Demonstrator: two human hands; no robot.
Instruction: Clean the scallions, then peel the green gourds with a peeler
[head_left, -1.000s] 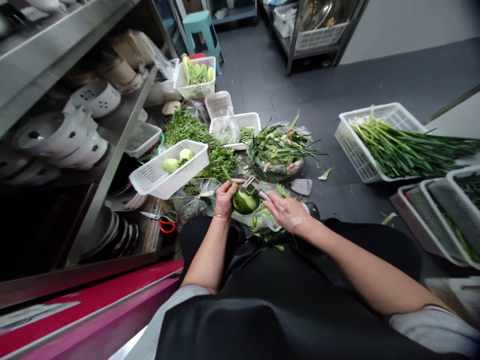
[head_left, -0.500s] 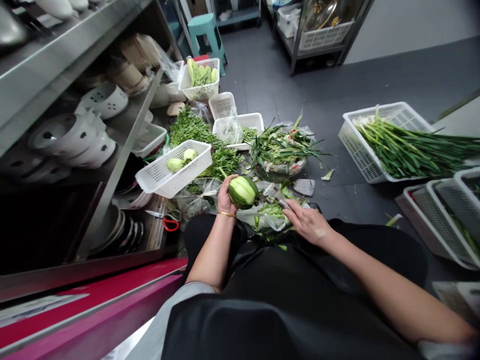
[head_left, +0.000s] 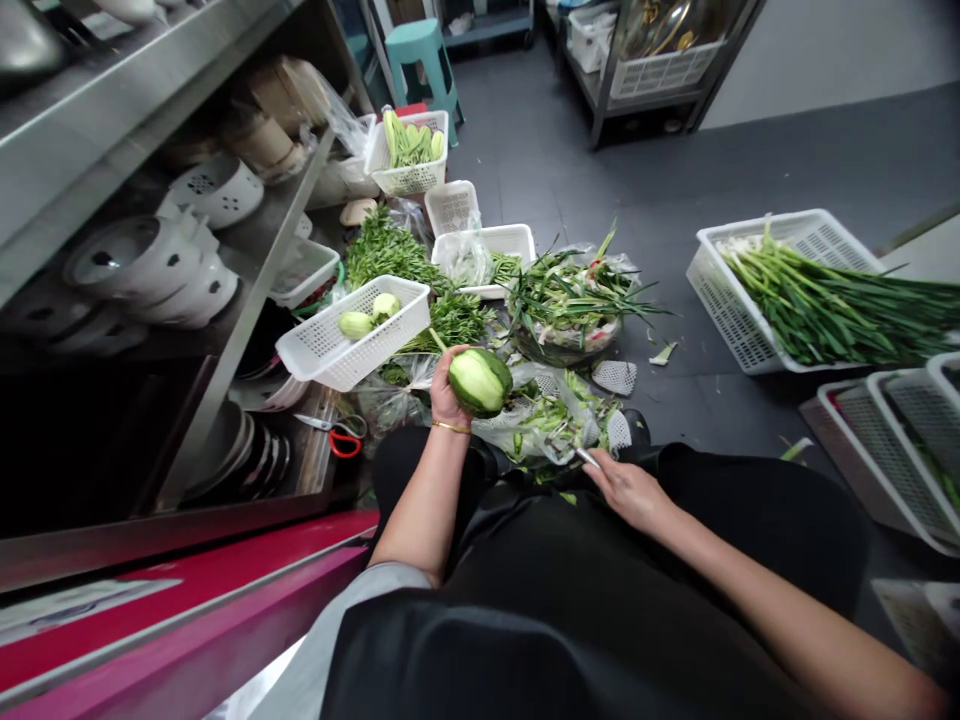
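Green rind, dark and glossy, edged a broad pale peeled face on the rounded squash point(head_left: 481, 381), which sat against the palm side of the left hand point(head_left: 448, 390) — that hand curled around its left end, beside the thin stem point(head_left: 437, 339). Well apart from the squash, the right hand point(head_left: 628, 490) was closed around the metal peeler point(head_left: 587, 457) — its head near limp, ribbon-like peelings point(head_left: 551, 413) on crinkled clear plastic point(head_left: 495, 431).

A turquoise stool point(head_left: 412, 36) stands on grey, apparently tiled floor point(head_left: 517, 130).
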